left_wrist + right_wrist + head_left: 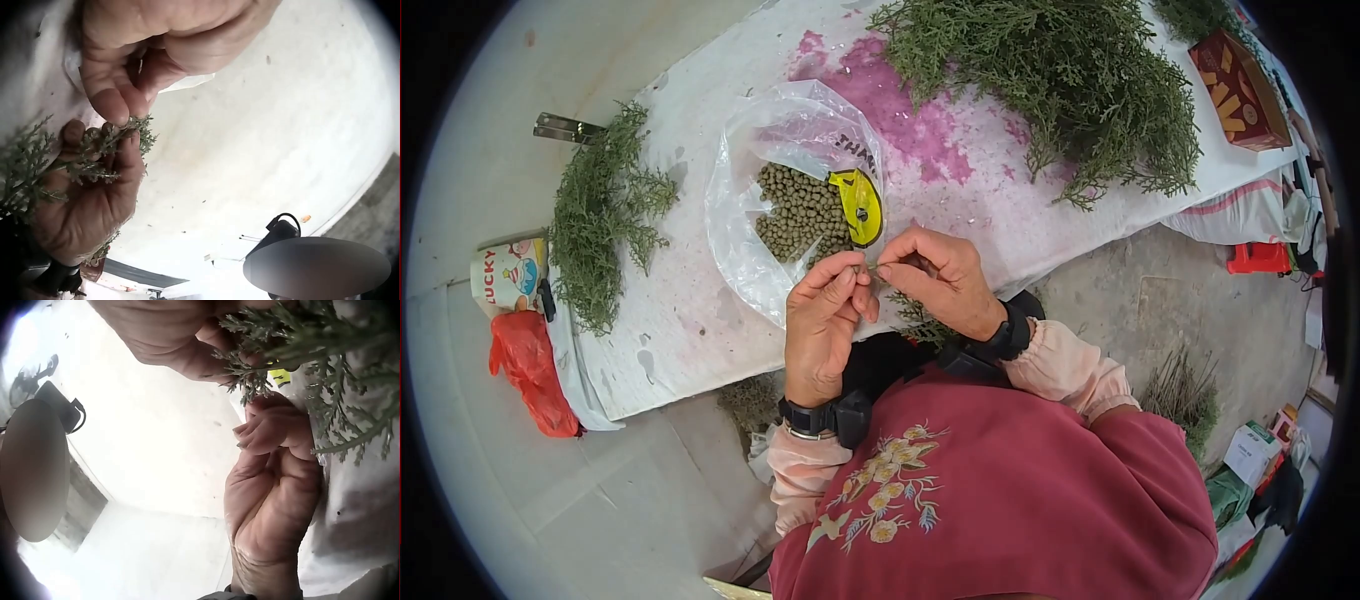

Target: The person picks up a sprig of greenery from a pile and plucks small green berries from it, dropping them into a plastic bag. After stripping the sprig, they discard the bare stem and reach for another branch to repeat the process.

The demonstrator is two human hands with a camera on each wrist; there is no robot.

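Observation:
My right hand (945,285) holds a green conifer sprig (250,375), its leafy part hanging below that hand over the table edge in the head view. The fingers of my left hand (825,325) meet those of the right. Thumb and fingertips of the left pinch the sprig's tip in the left wrist view. Just beyond both hands lies an open clear plastic bag (735,235), partly filled with small round grey-green berry-like balls (800,212). A yellow and black label (857,208) shows at its right side.
A large heap of conifer branches (1060,80) covers the table's far right, with a smaller bunch (600,215) at left. A brown snack box (1240,90) stands at the right corner. Beside the left edge are a printed tub (505,275) and a red plastic bag (530,370).

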